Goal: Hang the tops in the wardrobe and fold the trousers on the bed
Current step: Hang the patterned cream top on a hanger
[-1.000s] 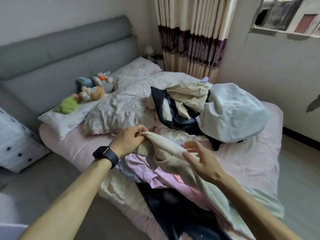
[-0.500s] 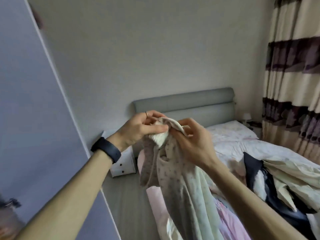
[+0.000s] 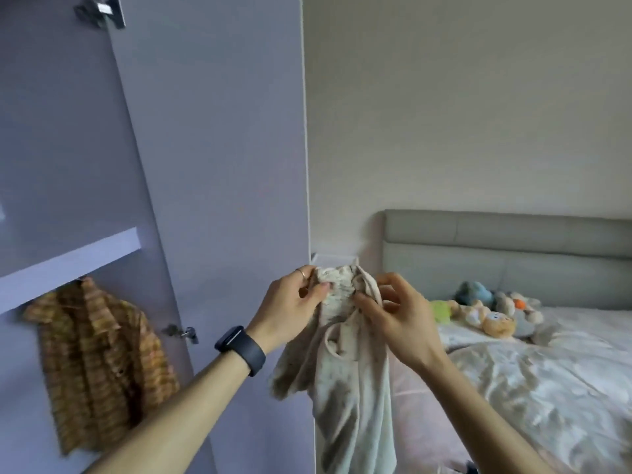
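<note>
You have two hands up, left hand (image 3: 287,313) and right hand (image 3: 400,323); one cream top (image 3: 349,388) at six o'clock; one checked shirt (image 3: 92,364) at eight o'clock; at least four soft toys (image 3: 496,321) at four o'clock.

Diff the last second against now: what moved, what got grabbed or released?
The cream garment rose off the bed and now hangs in front of the open wardrobe, which the person turned left to face. The right hand, open a second ago, now pinches its top edge. Unchanged: the left hand grips the garment; the soft toys lie on the bed.
</note>
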`<state>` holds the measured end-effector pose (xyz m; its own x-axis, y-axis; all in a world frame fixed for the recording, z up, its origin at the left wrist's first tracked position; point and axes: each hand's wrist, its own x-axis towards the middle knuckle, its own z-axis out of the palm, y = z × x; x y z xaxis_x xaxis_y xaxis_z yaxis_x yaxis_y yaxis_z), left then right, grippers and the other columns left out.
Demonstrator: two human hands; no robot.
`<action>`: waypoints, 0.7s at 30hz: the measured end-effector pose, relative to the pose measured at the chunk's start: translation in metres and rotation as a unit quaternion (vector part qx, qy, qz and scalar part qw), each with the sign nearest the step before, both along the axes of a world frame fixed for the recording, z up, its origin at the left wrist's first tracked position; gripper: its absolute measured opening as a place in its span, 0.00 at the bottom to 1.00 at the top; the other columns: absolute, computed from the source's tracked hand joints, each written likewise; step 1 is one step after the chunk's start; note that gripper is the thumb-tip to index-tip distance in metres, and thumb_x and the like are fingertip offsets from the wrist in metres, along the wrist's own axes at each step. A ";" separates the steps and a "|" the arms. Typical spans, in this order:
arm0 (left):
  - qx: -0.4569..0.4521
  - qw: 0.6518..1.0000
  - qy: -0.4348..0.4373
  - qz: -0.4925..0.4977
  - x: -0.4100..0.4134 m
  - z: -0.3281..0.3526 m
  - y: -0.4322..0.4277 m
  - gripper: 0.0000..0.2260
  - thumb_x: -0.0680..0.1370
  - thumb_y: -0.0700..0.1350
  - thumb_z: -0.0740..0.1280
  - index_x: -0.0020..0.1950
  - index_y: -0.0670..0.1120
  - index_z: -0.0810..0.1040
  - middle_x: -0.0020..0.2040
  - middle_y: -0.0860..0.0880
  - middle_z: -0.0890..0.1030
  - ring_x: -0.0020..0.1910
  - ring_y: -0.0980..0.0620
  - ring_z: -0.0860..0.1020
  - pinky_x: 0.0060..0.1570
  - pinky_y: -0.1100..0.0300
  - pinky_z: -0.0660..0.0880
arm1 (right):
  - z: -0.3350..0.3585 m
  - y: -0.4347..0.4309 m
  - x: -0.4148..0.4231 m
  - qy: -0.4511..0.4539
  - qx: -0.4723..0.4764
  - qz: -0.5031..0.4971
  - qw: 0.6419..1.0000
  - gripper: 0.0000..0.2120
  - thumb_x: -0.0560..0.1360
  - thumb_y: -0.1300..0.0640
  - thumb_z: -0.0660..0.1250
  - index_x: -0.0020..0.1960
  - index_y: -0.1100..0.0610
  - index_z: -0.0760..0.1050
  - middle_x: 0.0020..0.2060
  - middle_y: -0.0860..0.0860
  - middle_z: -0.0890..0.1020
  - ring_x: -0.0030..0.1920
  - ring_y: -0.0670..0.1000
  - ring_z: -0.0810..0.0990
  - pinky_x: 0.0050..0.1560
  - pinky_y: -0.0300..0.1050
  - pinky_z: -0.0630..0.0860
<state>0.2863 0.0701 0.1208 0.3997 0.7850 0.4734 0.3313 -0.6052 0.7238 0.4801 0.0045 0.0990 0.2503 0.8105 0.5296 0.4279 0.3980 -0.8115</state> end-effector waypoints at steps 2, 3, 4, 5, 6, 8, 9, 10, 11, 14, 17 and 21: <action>-0.012 1.000 -0.001 0.016 -0.015 0.000 0.010 0.06 0.82 0.49 0.65 0.45 0.53 0.77 0.42 0.54 0.83 0.44 0.52 0.82 0.50 0.48 0.78 | 0.005 0.015 -0.009 -0.037 -0.016 0.070 0.997 0.12 0.73 0.47 0.76 0.53 0.39 0.77 0.46 0.39 0.85 0.42 0.42 0.85 0.41 0.34 0.79; -0.008 1.000 0.010 0.018 -0.021 0.003 0.014 0.06 0.81 0.49 0.65 0.45 0.56 0.77 0.41 0.55 0.82 0.42 0.52 0.81 0.46 0.50 0.77 | 0.010 0.022 -0.012 -0.051 -0.022 0.093 0.994 0.14 0.73 0.44 0.76 0.55 0.38 0.77 0.48 0.39 0.85 0.42 0.42 0.85 0.42 0.35 0.79; -0.005 0.999 0.023 0.022 -0.027 0.005 0.017 0.05 0.81 0.50 0.65 0.45 0.57 0.76 0.40 0.55 0.82 0.42 0.51 0.80 0.46 0.50 0.75 | 0.014 0.031 -0.018 -0.071 -0.023 0.110 0.991 0.14 0.73 0.42 0.75 0.57 0.38 0.77 0.50 0.38 0.84 0.43 0.42 0.85 0.43 0.35 0.79; -0.004 0.999 0.037 0.035 -0.034 0.006 0.021 0.03 0.80 0.52 0.65 0.47 0.58 0.76 0.41 0.55 0.83 0.43 0.50 0.81 0.47 0.49 0.75 | 0.016 0.042 -0.026 -0.090 -0.015 0.125 0.988 0.13 0.74 0.42 0.74 0.57 0.39 0.78 0.50 0.37 0.84 0.44 0.41 0.84 0.45 0.35 0.79; -0.004 0.998 0.045 0.045 -0.040 0.008 0.024 0.01 0.79 0.53 0.65 0.49 0.60 0.75 0.43 0.56 0.84 0.44 0.51 0.82 0.48 0.49 0.76 | 0.018 0.051 -0.032 -0.101 -0.001 0.134 0.986 0.11 0.75 0.43 0.73 0.56 0.41 0.79 0.49 0.37 0.84 0.45 0.41 0.84 0.47 0.35 0.78; -0.008 0.996 0.032 0.080 -0.054 0.009 0.029 0.05 0.77 0.56 0.66 0.51 0.64 0.73 0.44 0.57 0.85 0.46 0.54 0.83 0.51 0.49 0.77 | 0.018 0.070 -0.046 -0.092 0.019 0.159 0.983 0.07 0.76 0.46 0.73 0.53 0.43 0.81 0.47 0.38 0.84 0.47 0.42 0.83 0.49 0.37 0.77; -0.013 0.995 0.015 0.102 -0.063 0.008 0.030 0.06 0.76 0.58 0.67 0.51 0.65 0.72 0.45 0.58 0.85 0.46 0.56 0.83 0.52 0.49 0.77 | 0.017 0.080 -0.055 -0.081 0.022 0.177 0.981 0.06 0.76 0.47 0.74 0.52 0.44 0.81 0.46 0.39 0.85 0.47 0.43 0.83 0.49 0.39 0.78; -0.016 0.993 -0.003 0.114 -0.069 0.004 0.029 0.08 0.74 0.59 0.68 0.51 0.65 0.72 0.46 0.57 0.85 0.48 0.57 0.83 0.54 0.49 0.77 | 0.015 0.086 -0.060 -0.073 0.025 0.188 0.979 0.05 0.76 0.48 0.73 0.52 0.44 0.80 0.46 0.40 0.84 0.46 0.43 0.83 0.49 0.40 0.79; -0.021 0.990 -0.022 0.140 -0.079 0.000 0.026 0.10 0.74 0.61 0.68 0.52 0.63 0.73 0.47 0.57 0.85 0.49 0.57 0.83 0.56 0.49 0.78 | 0.013 0.096 -0.070 -0.067 0.030 0.210 0.975 0.05 0.76 0.48 0.73 0.51 0.43 0.80 0.46 0.40 0.84 0.45 0.43 0.83 0.48 0.40 0.79; -0.036 0.977 -0.029 0.208 -0.104 -0.032 0.015 0.18 0.72 0.65 0.72 0.55 0.59 0.73 0.50 0.59 0.84 0.51 0.61 0.82 0.54 0.52 0.79 | 0.005 0.115 -0.096 -0.036 0.040 0.266 0.962 0.05 0.76 0.50 0.73 0.51 0.44 0.79 0.46 0.41 0.84 0.43 0.44 0.82 0.47 0.41 0.79; -0.051 0.942 0.080 0.322 -0.136 -0.075 -0.001 0.19 0.72 0.65 0.71 0.57 0.60 0.71 0.51 0.62 0.81 0.50 0.62 0.80 0.47 0.58 0.78 | -0.005 0.130 -0.119 0.021 0.040 0.308 0.950 0.05 0.76 0.50 0.73 0.50 0.44 0.79 0.47 0.42 0.84 0.44 0.44 0.83 0.45 0.36 0.78; -0.096 0.875 0.188 0.436 -0.191 -0.110 -0.024 0.11 0.75 0.60 0.65 0.51 0.59 0.66 0.40 0.56 0.77 0.38 0.53 0.77 0.33 0.56 0.70 | -0.022 0.148 -0.142 0.065 0.009 0.335 0.940 0.05 0.76 0.52 0.74 0.48 0.44 0.79 0.45 0.43 0.85 0.45 0.46 0.84 0.45 0.38 0.80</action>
<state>0.0948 0.0461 0.0106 -0.2913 0.9196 0.2634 0.8430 0.1166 0.5252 0.3383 0.1521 0.0766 -0.2507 0.8006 0.5442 -0.0261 0.5564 -0.8305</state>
